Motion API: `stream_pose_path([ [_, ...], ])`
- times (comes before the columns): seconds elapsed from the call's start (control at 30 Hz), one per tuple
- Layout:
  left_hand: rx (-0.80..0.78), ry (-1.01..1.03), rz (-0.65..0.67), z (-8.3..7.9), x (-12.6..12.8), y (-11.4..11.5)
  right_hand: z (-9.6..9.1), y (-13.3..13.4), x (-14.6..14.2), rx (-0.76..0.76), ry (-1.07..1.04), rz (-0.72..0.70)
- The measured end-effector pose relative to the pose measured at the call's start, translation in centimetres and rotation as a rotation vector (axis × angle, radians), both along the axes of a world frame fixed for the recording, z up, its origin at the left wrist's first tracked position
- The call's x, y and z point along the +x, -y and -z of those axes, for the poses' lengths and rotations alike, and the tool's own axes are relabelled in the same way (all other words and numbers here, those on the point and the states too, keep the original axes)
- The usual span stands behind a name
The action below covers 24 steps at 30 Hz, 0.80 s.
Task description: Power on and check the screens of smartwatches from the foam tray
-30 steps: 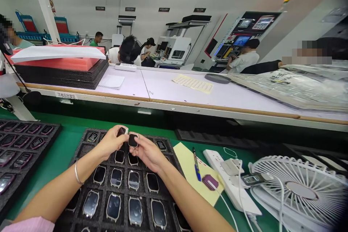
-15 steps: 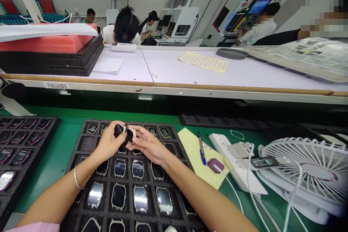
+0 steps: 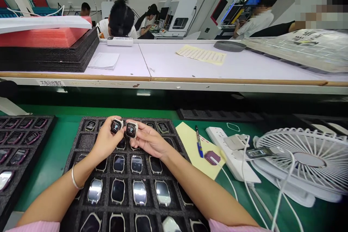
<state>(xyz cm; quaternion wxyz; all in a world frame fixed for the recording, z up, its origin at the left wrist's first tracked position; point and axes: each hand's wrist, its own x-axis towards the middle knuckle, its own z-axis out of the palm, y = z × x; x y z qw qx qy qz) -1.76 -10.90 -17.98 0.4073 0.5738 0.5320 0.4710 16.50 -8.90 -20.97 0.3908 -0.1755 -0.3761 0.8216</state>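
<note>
My left hand (image 3: 104,141) pinches a small watch body (image 3: 116,126) with its screen lit and facing me. My right hand (image 3: 149,141) pinches a second watch body (image 3: 131,129), screen lit too, right beside the first. Both hands hover over the far part of a black foam tray (image 3: 81,141) whose pockets hold several more watch bodies with dark screens. A silver bangle sits on my left wrist.
Another black tray (image 3: 19,145) of watch bodies lies at the left. To the right are a yellow sheet (image 3: 187,141) with a blue pen (image 3: 199,142), a white power strip (image 3: 231,156), cables and a white fan (image 3: 304,163). Other people work beyond a white bench (image 3: 190,72).
Both watch bodies have turned so their screens face me and now show lit displays. My view has tilted further down toward the tray.
</note>
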Motion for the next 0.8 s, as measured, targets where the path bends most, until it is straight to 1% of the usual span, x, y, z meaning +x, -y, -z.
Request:
stream_pose_path([
  [0.13,0.042,-0.034,-0.019,-0.19,0.03,0.16,-0.04,0.1,0.01,0.01,-0.026,-0.019],
  [0.4,0.08,-0.067,-0.036,-0.28,0.08,0.23,0.04,0.26,-0.27,0.017,-0.056,-0.046],
  [0.57,0.075,-0.039,-0.047,-0.51,0.07,0.3,-0.02,0.41,-0.28,0.014,-0.054,-0.04],
  [0.67,0.067,-0.006,-0.031,-0.5,0.05,0.35,-0.05,0.42,-0.25,0.02,-0.064,-0.044],
  [0.8,0.094,-0.002,-0.03,-0.45,0.12,0.37,-0.12,0.41,-0.21,0.032,-0.068,-0.039],
])
